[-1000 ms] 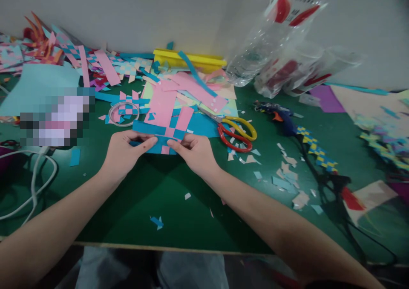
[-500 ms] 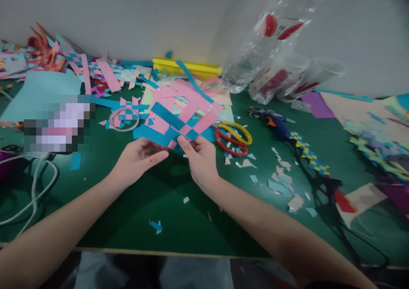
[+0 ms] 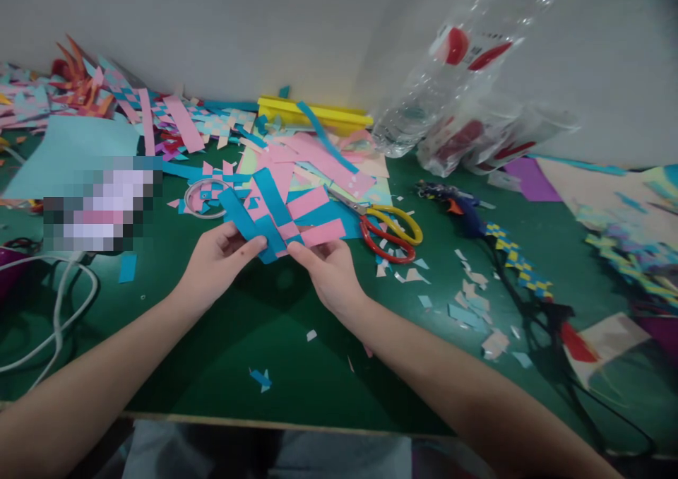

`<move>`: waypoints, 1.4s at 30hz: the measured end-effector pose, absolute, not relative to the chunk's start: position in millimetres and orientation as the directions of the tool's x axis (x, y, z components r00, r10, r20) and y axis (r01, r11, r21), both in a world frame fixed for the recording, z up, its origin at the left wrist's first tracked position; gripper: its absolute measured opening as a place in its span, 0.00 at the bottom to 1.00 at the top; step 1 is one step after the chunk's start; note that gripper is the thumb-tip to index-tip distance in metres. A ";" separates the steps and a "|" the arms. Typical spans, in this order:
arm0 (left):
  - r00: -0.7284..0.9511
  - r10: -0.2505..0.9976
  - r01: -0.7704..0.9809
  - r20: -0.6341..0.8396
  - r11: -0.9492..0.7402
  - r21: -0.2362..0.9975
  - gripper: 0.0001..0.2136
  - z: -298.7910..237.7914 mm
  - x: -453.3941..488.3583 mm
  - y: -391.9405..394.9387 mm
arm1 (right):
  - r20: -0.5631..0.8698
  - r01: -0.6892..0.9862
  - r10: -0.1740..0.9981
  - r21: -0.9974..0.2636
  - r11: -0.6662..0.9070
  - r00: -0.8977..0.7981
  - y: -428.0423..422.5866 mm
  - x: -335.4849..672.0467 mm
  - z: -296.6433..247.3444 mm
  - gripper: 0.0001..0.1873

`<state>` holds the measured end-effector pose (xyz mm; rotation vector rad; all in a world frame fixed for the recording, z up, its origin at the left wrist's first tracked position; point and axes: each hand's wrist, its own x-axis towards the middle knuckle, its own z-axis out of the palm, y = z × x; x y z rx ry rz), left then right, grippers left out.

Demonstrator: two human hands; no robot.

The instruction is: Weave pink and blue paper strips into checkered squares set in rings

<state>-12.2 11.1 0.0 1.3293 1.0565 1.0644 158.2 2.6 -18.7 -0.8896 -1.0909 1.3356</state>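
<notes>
Between my two hands, just above the green table, is a woven piece of blue and pink paper strips (image 3: pixel 275 210). Its blue strips point up and left, and its pink strips stick out to the right. My left hand (image 3: pixel 219 260) pinches the left blue strips, thumb on top and fingers behind. My right hand (image 3: pixel 333 270) grips the lower right of the weave, its thumb near the checkered crossing. Beyond the right hand lie scissors (image 3: pixel 389 235) with one red and one yellow handle. A roll of clear tape (image 3: pixel 206 198) rests beyond the left hand, over more woven paper.
Pink paper sheets (image 3: pixel 312 155) and a yellow holder (image 3: pixel 318 114) lie behind. Cut scraps (image 3: pixel 469 302) are scattered on the right, near a glue gun (image 3: pixel 460 210) with a black cord. A bag of plastic cups (image 3: pixel 450 111) leans on the wall. White cables (image 3: pixel 58 316) cross the left side.
The woven paper has turned in my hands, its pink strips now pointing right. My left hand, loose beside it before, has closed on the blue strips. The view shifted slightly.
</notes>
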 end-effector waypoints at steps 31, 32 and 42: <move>0.169 0.967 -0.164 -0.192 0.219 0.962 0.12 -1.4 -20.8 20.3 | 0.177 -0.193 0.982 -0.964 0.185 0.060 3.0 163.2 -19.3 0.19; 0.168 0.961 -0.196 -0.219 0.250 0.948 0.11 -0.9 -21.2 20.8 | 0.235 -0.119 0.969 -0.963 0.243 0.079 3.2 164.3 -17.6 0.20; 0.141 0.925 -0.158 -0.353 0.373 0.914 0.10 -1.7 -21.7 20.6 | 0.711 0.630 0.703 -0.563 0.534 0.039 -8.0 215.6 44.4 0.14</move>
